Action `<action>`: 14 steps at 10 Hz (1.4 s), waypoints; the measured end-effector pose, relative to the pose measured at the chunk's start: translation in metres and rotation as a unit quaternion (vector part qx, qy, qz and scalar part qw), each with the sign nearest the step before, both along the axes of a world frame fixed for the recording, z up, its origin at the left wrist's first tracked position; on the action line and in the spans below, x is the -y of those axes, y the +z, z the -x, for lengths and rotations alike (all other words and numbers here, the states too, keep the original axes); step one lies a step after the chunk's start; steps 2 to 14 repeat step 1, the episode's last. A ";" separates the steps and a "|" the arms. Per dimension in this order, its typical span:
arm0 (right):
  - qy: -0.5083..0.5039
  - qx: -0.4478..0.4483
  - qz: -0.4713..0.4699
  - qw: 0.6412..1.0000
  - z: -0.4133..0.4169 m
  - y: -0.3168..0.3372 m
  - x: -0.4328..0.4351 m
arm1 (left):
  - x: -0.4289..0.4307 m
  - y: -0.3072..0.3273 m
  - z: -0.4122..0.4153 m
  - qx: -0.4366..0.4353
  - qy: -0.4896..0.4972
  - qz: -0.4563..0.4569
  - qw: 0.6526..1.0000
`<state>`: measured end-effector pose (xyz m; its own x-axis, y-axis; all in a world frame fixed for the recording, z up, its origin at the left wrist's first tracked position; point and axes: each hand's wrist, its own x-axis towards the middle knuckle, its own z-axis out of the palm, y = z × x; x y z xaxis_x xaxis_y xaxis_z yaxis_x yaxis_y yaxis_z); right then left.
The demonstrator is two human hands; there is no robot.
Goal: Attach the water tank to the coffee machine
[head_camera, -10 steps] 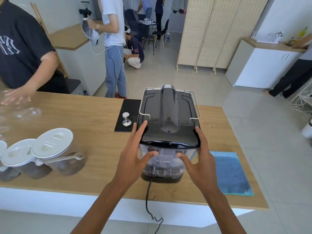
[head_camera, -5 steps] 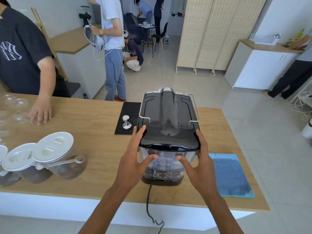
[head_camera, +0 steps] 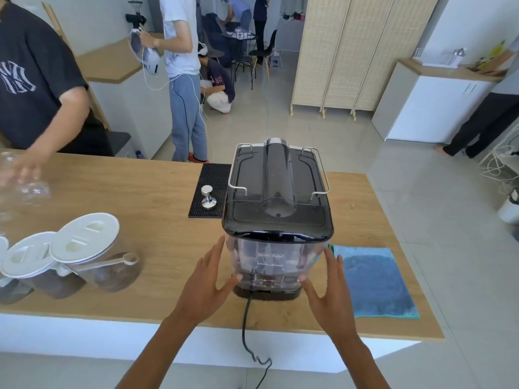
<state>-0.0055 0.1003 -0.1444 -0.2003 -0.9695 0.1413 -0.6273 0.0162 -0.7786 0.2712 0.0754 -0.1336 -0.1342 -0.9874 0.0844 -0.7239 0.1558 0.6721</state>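
Note:
The black coffee machine (head_camera: 276,189) stands on the wooden counter (head_camera: 146,197) with its back toward me. The clear water tank (head_camera: 273,258), topped by a black lid, sits against the machine's rear above the black base. My left hand (head_camera: 206,279) is spread beside the tank's left side, thumb near its lower corner. My right hand (head_camera: 330,287) is spread at the tank's right side, thumb by the lower right corner. Both hands lie at or just off the tank walls without gripping; contact cannot be told.
A power cord (head_camera: 248,329) hangs over the counter's front edge. A blue cloth (head_camera: 376,282) lies right of the machine. A tamper (head_camera: 208,197) stands on a black mat (head_camera: 210,178). White-lidded jars (head_camera: 84,245) sit at left. Another person's hand (head_camera: 26,167) holds glasses at far left.
My hands have slid down from the tank's lid to its lower sides and opened out. The other person's hand at left has shifted toward the glasses.

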 end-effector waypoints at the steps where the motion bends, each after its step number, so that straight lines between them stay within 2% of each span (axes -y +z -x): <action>1: 0.018 -0.084 -0.086 0.993 0.007 -0.035 -0.011 | -0.005 -0.041 -0.017 0.105 -0.031 -0.096 0.989; 14: 0.018 -0.084 -0.086 0.993 0.007 -0.035 -0.011 | -0.005 -0.041 -0.017 0.105 -0.031 -0.096 0.989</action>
